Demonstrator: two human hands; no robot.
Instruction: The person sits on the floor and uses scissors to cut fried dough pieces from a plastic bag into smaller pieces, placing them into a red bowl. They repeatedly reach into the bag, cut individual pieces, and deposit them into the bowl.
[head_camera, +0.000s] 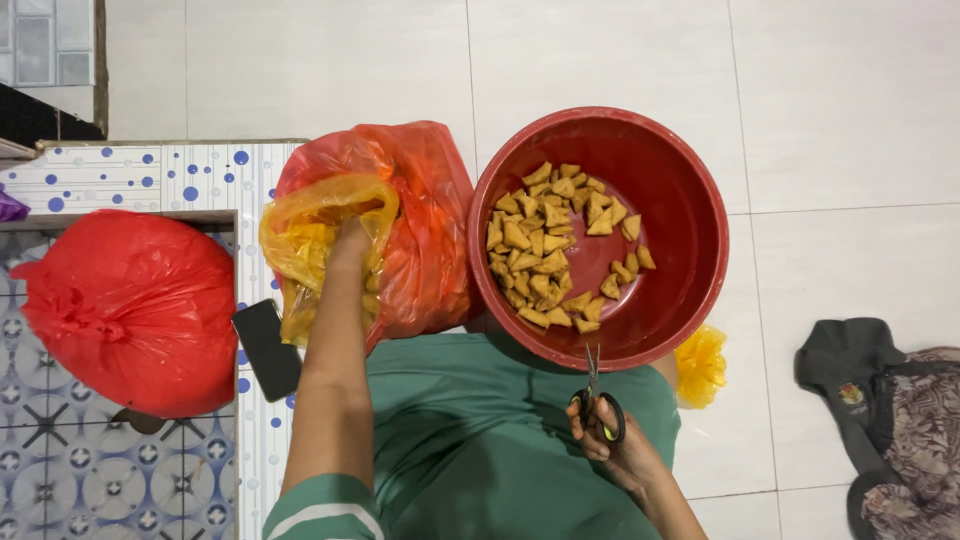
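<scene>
Two hands, left (350, 235) inside yellow bag (310, 225), right (610, 440) gripping scissors (597, 400)

White glossy floor tiles (620, 60); blue-dotted and patterned tiles (100, 470) at left

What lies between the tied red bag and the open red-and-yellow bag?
A black phone lies on the floor between the tied red bag and the open bag, in the head view.

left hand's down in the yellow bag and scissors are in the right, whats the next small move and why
Probably draw the left hand out of the yellow plastic bag with a piece and bring it over the round red plastic basin. The black-handled scissors in the right hand wait at the basin's near rim, and cut golden triangular pieces already lie inside.
</scene>
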